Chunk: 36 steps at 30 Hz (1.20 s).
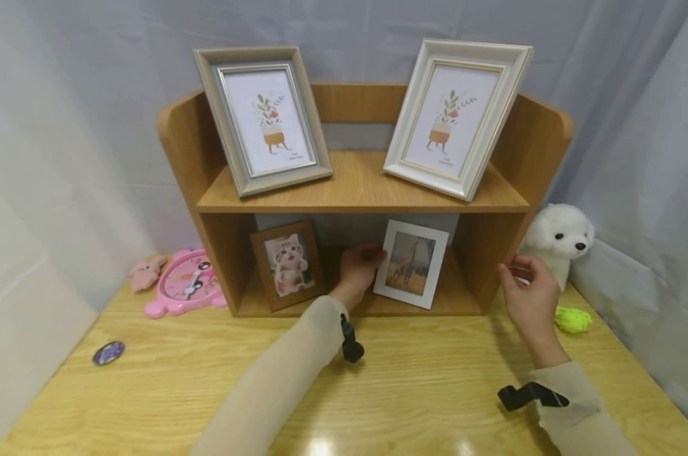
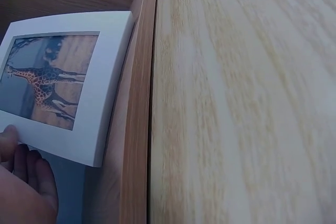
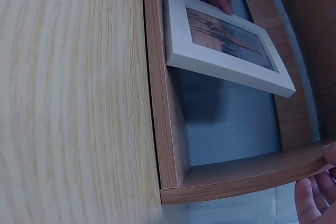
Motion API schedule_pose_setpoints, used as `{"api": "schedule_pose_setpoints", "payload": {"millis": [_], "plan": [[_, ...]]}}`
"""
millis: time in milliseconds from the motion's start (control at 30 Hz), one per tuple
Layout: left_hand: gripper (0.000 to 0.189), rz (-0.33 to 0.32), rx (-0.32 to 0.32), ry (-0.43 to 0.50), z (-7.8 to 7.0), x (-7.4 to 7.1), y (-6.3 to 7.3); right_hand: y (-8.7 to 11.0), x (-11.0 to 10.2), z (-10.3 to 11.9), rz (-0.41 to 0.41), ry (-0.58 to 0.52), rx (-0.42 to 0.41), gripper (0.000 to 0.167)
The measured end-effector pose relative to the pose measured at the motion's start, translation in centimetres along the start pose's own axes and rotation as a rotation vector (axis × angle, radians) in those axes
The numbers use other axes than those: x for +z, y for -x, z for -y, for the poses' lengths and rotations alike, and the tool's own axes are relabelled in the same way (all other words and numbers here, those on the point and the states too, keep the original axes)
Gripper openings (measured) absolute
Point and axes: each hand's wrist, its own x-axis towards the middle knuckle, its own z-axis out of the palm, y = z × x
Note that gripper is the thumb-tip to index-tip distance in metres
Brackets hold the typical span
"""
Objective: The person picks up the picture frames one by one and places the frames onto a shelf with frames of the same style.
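On the lower shelf leans a white picture frame [image 1: 411, 264] with a giraffe photo. My left hand [image 1: 360, 269] pinches its left edge, thumb on the front, fingers behind; in the left wrist view the hand [image 2: 26, 182] sits at the lower left corner. My right hand [image 1: 531, 297] grips the front edge of the right side panel of the wooden shelf [image 1: 500, 259]. Thumb and fingers [image 3: 315, 195] lie on either side of that panel in the right wrist view. A brown picture frame [image 1: 260, 269] with a kitten photo stands left of my left hand.
Two larger frames, one grey-beige [image 1: 243, 183] and one off-white [image 1: 398, 166], lean on the upper shelf. Left of the shelf lie a pink clock [image 1: 178, 307], a pink toy [image 1: 146, 273] and a purple disc [image 1: 109, 353]. A white plush dog [image 1: 557, 237] and a neon-yellow item [image 1: 573, 319] are at right.
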Motion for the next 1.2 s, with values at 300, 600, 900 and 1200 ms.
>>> {"api": "schedule_pose_setpoints", "payload": {"millis": [300, 600, 900, 1200], "plan": [[0.022, 0.017, 0.02, 0.042, -0.4, -1.1, 1.0, -0.1, 0.0, 0.1, 0.011, 0.017, 0.01, 0.023], [0.023, 0.087, 0.073, 0.016, -0.7, -2.9, 2.4, 0.0, 0.0, 0.3, 0.001, 0.013, 0.001, 0.023], [0.028, 0.12, 0.061, -0.013, -1.4, -4.9, 4.3, 0.0, -0.1, 0.1, 0.007, 0.0, -0.005, 0.024], [0.029, 0.135, 0.012, 0.048, -2.0, -7.1, 6.6, 0.3, -0.2, 0.3, 0.004, 0.01, 0.006, 0.025]]}}
